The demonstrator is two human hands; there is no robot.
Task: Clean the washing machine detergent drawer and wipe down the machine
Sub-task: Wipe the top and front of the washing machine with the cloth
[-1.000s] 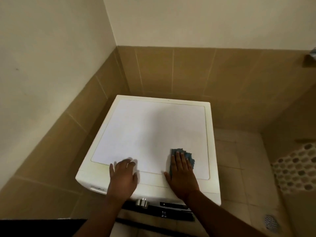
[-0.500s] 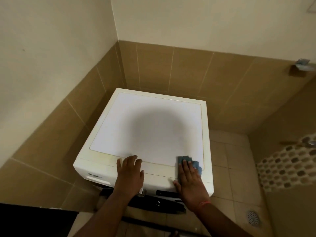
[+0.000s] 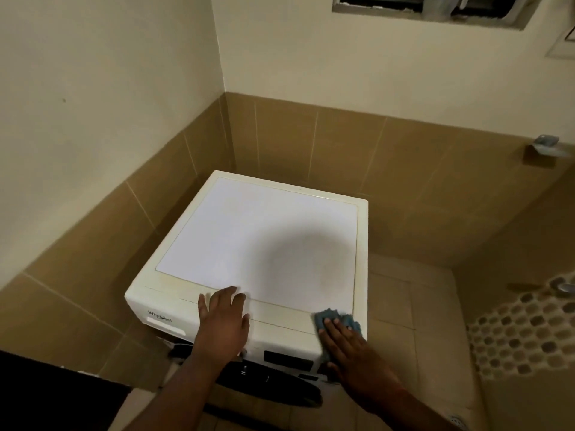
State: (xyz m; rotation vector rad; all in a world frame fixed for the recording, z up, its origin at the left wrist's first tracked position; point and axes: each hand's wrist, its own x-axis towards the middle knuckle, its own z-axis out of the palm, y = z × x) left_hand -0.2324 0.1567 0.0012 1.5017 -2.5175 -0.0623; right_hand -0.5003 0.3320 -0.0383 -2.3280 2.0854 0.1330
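Cloth: moved to machine front corner, lower right; right hand flat, pressing it; left hand spread, bracing; top likely nearly wiped.

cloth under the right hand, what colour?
Blue cloth, seen in the head view.

- The white washing machine sat in the tiled corner, flat top slightly yellowed round the rim, dark control panel at its 6 o'clock edge.
- A small blue cloth lay crumpled at the top's 5 o'clock corner.
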